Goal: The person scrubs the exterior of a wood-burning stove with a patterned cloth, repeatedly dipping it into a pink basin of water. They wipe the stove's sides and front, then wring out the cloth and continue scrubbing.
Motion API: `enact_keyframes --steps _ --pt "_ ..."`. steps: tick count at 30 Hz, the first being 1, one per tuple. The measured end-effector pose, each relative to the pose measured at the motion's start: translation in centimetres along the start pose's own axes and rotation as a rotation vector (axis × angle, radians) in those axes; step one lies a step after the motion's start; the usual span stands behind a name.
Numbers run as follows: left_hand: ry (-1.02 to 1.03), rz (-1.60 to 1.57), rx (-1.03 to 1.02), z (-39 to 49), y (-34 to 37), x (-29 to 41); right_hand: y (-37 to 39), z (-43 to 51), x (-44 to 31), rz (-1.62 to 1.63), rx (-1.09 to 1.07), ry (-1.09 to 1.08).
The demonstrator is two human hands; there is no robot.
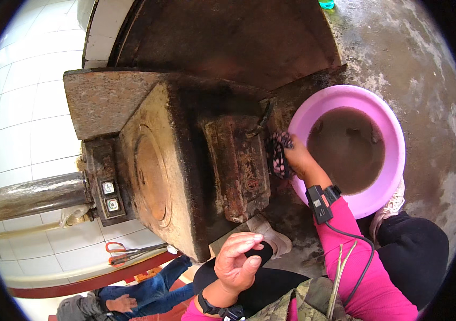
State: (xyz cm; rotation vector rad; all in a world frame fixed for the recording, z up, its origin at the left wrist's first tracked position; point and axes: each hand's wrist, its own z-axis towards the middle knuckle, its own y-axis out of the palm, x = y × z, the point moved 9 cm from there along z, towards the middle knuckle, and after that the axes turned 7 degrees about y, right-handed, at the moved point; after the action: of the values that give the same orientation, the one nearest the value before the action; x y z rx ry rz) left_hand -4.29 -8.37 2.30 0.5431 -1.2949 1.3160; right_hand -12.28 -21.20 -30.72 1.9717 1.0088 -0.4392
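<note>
A dark cloth with pale spots (279,156) is bunched in my right hand (302,159), beside the lower front of a sooty stove (234,160). That hand is close to the near rim of a pink plastic basin (394,148), which holds murky brown water (344,154). My left hand (237,261) is raised over my lap with its fingers loosely bent and apart, and nothing shows in it. A round plate (150,176) is set in the stove's worn beige top. The palm side of my right hand is hidden.
A metal flue pipe (35,196) and two gauges (109,196) adjoin the stove. Red-handled scissors or shears (121,253) lie on a ledge at lower left. Another person in jeans (144,291) is below them. A dark panel (228,40) stands beyond the stove.
</note>
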Motion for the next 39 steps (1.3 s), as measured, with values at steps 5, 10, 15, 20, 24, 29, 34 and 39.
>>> enact_keyframes --steps 5,10,15,20,24,29,34,39 --pt "0.009 -0.068 0.003 0.2 0.8 0.2 -0.6 -2.9 -1.6 -0.363 0.067 -0.05" --pt "0.032 0.002 -0.032 0.5 0.9 0.2 0.6 -0.4 -6.8 -0.507 0.213 -0.259" --pt "-0.004 -0.034 0.056 0.4 -0.5 -0.2 0.7 2.2 -8.1 -0.37 0.363 -0.365" --pt "0.013 0.006 -0.005 -0.1 -0.7 0.4 -0.6 -1.0 -3.1 -0.274 0.314 -0.276" --pt "0.024 0.024 -0.072 -0.6 0.2 0.7 -0.7 -3.9 -0.3 -0.451 0.137 -0.104" --pt "-0.01 0.012 -0.046 -1.0 1.0 0.5 -0.2 -5.1 -2.1 -0.542 -0.008 -0.168" --pt "0.012 -0.01 -0.052 -0.6 1.0 0.7 0.5 -2.6 -7.0 -0.514 0.172 -0.309" --pt "-0.04 -0.057 0.044 0.0 -0.4 -0.2 1.8 1.9 -9.7 -0.511 0.282 -0.316"
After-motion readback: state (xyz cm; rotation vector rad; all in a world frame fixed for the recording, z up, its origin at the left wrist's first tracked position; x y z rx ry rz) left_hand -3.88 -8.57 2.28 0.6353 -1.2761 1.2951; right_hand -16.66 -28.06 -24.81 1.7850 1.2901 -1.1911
